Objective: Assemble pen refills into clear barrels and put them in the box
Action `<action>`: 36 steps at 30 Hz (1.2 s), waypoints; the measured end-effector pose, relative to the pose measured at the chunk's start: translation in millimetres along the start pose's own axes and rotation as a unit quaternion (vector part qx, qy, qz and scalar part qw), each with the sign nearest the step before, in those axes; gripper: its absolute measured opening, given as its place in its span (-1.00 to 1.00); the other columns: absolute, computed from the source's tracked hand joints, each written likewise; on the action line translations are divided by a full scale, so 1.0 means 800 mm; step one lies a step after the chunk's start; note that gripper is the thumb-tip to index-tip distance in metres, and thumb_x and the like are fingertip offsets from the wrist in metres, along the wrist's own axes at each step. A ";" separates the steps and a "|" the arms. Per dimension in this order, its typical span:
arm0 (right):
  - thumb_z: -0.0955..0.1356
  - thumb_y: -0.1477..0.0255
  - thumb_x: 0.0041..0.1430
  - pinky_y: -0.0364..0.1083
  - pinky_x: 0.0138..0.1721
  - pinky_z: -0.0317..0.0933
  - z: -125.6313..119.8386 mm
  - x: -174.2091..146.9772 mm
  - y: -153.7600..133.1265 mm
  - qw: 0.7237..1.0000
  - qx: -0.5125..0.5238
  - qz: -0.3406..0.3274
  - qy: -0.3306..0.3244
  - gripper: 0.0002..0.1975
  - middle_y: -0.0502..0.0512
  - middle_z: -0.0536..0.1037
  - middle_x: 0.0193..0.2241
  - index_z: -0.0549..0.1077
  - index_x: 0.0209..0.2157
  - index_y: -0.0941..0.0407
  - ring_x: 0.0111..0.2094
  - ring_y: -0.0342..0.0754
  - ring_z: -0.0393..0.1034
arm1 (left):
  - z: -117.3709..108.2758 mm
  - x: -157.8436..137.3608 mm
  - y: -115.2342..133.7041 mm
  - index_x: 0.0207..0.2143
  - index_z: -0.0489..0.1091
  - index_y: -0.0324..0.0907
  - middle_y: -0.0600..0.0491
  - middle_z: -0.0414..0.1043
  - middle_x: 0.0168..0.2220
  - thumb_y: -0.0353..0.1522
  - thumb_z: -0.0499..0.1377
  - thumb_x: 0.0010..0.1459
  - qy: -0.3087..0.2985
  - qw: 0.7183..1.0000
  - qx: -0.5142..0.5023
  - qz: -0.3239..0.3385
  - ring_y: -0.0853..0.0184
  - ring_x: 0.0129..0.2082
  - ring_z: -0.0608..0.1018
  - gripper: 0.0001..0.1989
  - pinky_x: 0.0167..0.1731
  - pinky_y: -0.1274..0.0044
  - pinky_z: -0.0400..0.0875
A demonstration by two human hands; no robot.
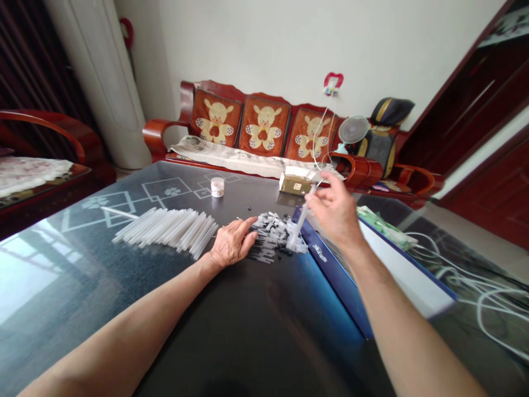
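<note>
Translucent tube (303, 218) in right hand (334, 209), tilted above the dark table (231, 325).
The right thumb and fingers grip the tube's upper end; its lower end is at the pile of small clear pieces (273, 225), beside the open blue box (330, 270). The left hand (232, 242) lies left of that pile, thumb and forefinger apart, nothing visible between them; row of tubes (167, 229) further left.
</note>
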State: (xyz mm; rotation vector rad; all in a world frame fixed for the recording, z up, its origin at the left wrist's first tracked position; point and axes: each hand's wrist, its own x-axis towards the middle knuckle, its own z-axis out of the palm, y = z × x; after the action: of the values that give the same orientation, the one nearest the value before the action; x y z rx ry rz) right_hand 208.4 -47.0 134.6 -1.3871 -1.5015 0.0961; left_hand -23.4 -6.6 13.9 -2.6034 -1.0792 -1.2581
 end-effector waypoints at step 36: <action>0.47 0.25 -0.13 -0.14 -0.40 0.33 0.121 -0.093 0.058 0.905 0.322 0.215 -0.177 -0.66 0.04 0.57 -0.33 0.51 -0.29 0.10 -0.32 -0.06 0.47 | 0.014 0.003 0.003 -0.35 0.41 -0.20 0.04 0.40 -0.48 -0.25 -0.11 0.37 -0.040 0.982 0.162 0.087 0.35 -0.47 0.43 -0.62 -0.43 0.53 0.24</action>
State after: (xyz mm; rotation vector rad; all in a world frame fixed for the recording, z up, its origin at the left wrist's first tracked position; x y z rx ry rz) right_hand 156.4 -35.4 15.1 -1.1504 -1.2414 1.0763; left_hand -13.6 -3.2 8.3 -2.4522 -0.9491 -0.8676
